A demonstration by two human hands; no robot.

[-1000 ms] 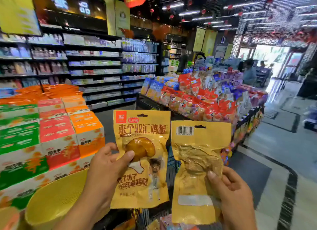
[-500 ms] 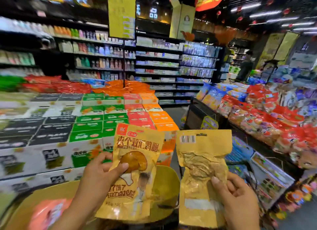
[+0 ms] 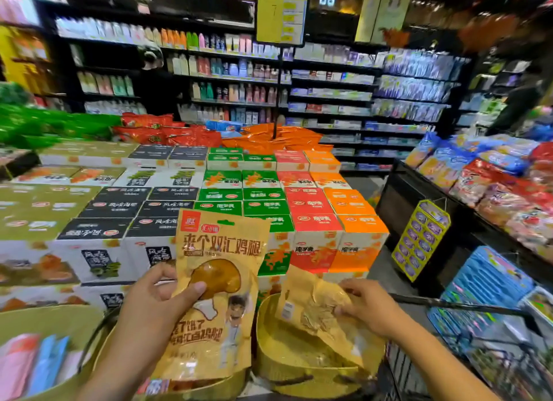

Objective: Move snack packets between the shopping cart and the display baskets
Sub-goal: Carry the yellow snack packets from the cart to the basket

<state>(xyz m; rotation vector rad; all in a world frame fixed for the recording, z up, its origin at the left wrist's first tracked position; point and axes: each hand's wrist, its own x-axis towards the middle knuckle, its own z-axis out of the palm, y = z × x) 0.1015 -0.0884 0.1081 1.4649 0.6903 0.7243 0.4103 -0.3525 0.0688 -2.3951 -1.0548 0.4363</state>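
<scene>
Head view: left hand (image 3: 149,314) pinches yellow chicken-leg packet (image 3: 215,296) upright, thumb on front, fingers curled behind. Right hand (image 3: 366,306) grips second yellow packet (image 3: 317,311) from above, back side up, tilted down into yellow basket (image 3: 269,340) just below fingers. Step, by my read: dropping right packet into basket. Next: loosen right fingers, then bring left packet over. Print on front packet: "来个双汇鸡腿". Barcode label on second packet unreadable. Boxes (image 3: 314,221) beyond fingers: text blurred.
</scene>
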